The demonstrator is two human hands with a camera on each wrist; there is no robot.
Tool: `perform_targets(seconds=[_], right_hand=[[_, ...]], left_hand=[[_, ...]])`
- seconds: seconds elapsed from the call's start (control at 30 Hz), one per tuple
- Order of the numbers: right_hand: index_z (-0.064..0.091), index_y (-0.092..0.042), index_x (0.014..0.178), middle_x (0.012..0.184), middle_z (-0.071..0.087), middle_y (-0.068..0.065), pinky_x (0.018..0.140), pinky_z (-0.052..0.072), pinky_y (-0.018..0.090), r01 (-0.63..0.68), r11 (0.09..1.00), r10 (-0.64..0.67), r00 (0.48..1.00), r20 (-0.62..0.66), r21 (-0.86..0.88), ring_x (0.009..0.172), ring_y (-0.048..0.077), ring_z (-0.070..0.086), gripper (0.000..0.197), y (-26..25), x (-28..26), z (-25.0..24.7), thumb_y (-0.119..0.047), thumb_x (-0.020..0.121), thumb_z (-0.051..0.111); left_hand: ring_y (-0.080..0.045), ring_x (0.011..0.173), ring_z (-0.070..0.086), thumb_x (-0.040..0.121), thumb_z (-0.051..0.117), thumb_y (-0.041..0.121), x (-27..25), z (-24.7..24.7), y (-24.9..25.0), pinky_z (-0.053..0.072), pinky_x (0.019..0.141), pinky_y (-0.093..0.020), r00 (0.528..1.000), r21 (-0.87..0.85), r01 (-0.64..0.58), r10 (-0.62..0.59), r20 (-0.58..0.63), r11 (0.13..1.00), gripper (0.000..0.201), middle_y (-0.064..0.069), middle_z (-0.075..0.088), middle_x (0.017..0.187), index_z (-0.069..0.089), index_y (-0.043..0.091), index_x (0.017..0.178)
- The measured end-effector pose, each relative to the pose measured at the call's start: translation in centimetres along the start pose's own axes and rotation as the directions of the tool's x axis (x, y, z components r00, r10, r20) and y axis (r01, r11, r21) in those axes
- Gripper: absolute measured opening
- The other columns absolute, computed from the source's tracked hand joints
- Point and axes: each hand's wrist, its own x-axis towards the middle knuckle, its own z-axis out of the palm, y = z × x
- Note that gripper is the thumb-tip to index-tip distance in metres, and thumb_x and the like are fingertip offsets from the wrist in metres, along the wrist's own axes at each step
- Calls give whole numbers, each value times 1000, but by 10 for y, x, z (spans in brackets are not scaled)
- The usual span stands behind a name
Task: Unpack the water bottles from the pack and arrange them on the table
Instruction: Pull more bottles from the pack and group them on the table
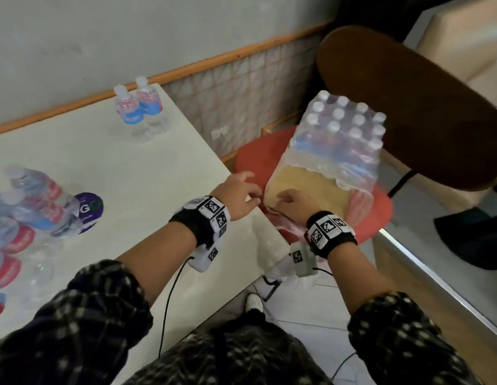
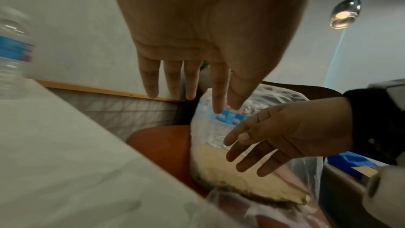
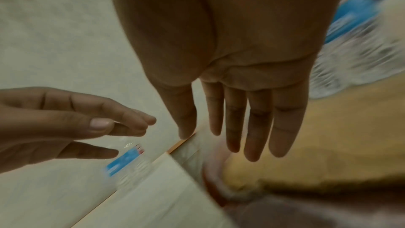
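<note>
Shrink-wrapped pack of water bottles (image 1: 339, 145) sits tilted on the red stool (image 1: 250, 159) beside the table (image 1: 147, 173). Our left hand (image 1: 237, 194) and right hand (image 1: 297, 202) are both loose, gripping nothing. Risk: tugging film tips it off.

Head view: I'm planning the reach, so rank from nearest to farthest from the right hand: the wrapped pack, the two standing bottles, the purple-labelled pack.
From the right hand:
1. Wrapped pack, on the red chair, right at its fingers.
2. Purple-labelled pack, lying at the table's left.
3. Two standing bottles, far table corner by the wall.
</note>
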Motion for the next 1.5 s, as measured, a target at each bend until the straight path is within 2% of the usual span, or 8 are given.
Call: perform_targets(seconds=[0.17, 0.27, 0.43, 0.87, 1.13, 1.23, 1.33, 1.5], right_hand=[[30, -22, 147, 149, 38, 7, 108, 33, 34, -214, 975, 208, 975, -82, -67, 131, 27, 42, 76, 40, 12, -73, -60, 85, 50], [30, -32, 145, 142, 42, 5, 88, 48, 38, -226, 940, 193, 970, -151, -254, 108, 28, 54, 80, 56, 20, -99, -69, 78, 54], [19, -42, 146, 154, 29, 4, 103, 43, 33, -116, 862, 51, 988, -143, -494, 132, 27, 41, 82, 53, 16, -112, -8, 83, 58], [51, -12, 132, 133, 53, 9, 92, 46, 35, -155, 651, 125, 987, -96, -743, 118, 29, 53, 43, 31, 3, -134, -30, 93, 54], [18, 2, 147, 150, 27, 4, 104, 31, 30, -205, 960, 167, 966, -199, -189, 135, 28, 35, 54, 22, -17, -102, -25, 103, 32], [61, -27, 109, 99, 65, -4, 84, 46, 23, -99, 969, 181, 909, -374, 228, 99, 21, 62, 33, 28, 4, -79, -53, 89, 52], [61, -31, 107, 59, 44, -9, 56, 36, 10, 187, 907, -31, 923, -384, 376, 55, 0, 42, 25, 28, 13, -60, -29, 84, 70], [55, -22, 128, 120, 55, -5, 98, 33, 26, 31, 961, -6, 996, -89, 275, 110, 10, 50, 45, 28, 18, -76, -44, 89, 57]], left_hand=[[-32, 130, 40, 85, 60, 28, 73, 7, 49, 37, 106, -44, 998, 41, -62, 61, 4, 997, 56, -3, 30, 147, 42, 16, 136], [-29, 118, 50, 84, 60, 30, 92, 11, 60, 42, 101, -42, 995, 51, -75, 79, -63, 996, 54, -3, 41, 136, 44, 14, 132], [-27, 103, 56, 87, 56, 30, 93, 18, 61, 46, 93, -43, 997, 66, -61, 64, -37, 996, 44, -2, 42, 128, 51, 22, 130], [-20, 129, 39, 91, 55, 30, 83, 16, 73, 40, 105, -40, 998, -3, -65, 65, -3, 998, 52, -2, 29, 143, 40, 34, 141], [-25, 115, 51, 89, 58, 39, 95, 10, 83, 50, 91, -42, 999, 51, -25, 23, 47, 998, 66, -4, 25, 144, 23, 32, 145], [-27, 115, 52, 82, 63, 47, 100, 8, 87, 51, 90, -43, 999, 60, -2, -2, 51, 998, 77, -5, 24, 144, 21, 33, 145], [-28, 115, 53, 74, 67, 42, 109, 12, 88, 51, 90, -44, 996, 26, 11, -13, 85, 1000, 77, -7, 27, 140, 27, 35, 140], [-15, 126, 46, 74, 69, 51, 106, 17, 83, 43, 102, -39, 993, -85, -6, 16, 118, 996, 58, 4, 37, 143, 49, 37, 126]])
